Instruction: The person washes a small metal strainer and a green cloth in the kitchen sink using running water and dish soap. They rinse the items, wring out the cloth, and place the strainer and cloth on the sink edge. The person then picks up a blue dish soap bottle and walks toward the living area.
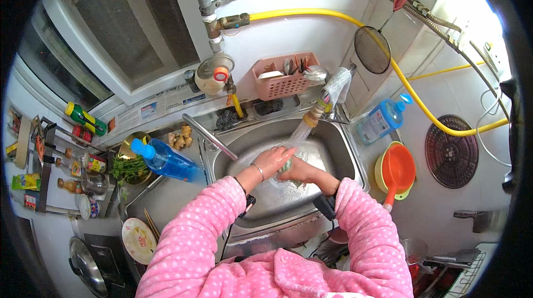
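Water runs from the faucet (pixel 315 113), whose top is wrapped in a pale cloth (pixel 339 83), over both hands above the stainless steel sink (pixel 349 148). My left hand (pixel 270 162) lies with fingers stretched across a small pale green object (pixel 286 165). From the other side, my right hand (pixel 303 170) closes around the same object. Most of it is hidden between the hands, so its kind cannot be told. A second metal spout (pixel 209 136) reaches over the sink's left rim.
Left stand a blue pump bottle (pixel 173 160), ginger (pixel 180 137), leafy greens (pixel 130 168) and a plate (pixel 139 240). Behind are a pink utensil basket (pixel 285 81) and a yellow hose (pixel 316 11). Right are a detergent bottle (pixel 379 122) and an orange ladle (pixel 399 165) on a yellow-green basin (pixel 379 175).
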A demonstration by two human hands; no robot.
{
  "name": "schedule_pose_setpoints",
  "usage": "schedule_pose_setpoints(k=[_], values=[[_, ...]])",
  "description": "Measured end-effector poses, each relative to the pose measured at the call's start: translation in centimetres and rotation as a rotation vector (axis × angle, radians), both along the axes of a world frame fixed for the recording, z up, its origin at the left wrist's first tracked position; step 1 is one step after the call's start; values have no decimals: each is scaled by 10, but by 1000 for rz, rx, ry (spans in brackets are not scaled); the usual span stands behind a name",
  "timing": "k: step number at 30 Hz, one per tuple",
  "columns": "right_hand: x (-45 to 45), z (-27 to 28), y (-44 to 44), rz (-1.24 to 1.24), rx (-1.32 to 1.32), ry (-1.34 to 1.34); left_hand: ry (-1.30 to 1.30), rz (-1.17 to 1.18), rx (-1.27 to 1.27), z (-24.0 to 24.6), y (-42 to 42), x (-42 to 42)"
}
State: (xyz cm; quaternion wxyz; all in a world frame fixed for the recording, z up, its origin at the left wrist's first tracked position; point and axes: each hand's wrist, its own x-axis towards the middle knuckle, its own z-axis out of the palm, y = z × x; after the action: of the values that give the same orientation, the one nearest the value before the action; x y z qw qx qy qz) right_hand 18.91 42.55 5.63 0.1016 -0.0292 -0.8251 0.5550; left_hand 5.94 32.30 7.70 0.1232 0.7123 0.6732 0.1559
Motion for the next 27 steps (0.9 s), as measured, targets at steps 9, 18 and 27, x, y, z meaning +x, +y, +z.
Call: schedule_pose_setpoints(k=[9, 18, 27], values=[[2, -17, -12, -221, 507, -462, -90, 234, -385, -20, 13, 18], [19, -21, 3, -359, -859, -391, -904, 651, -109, -56, -19, -9], [21, 10, -8, -455, -1048, -404, -846, 504, 95, -65, -26, 16]])
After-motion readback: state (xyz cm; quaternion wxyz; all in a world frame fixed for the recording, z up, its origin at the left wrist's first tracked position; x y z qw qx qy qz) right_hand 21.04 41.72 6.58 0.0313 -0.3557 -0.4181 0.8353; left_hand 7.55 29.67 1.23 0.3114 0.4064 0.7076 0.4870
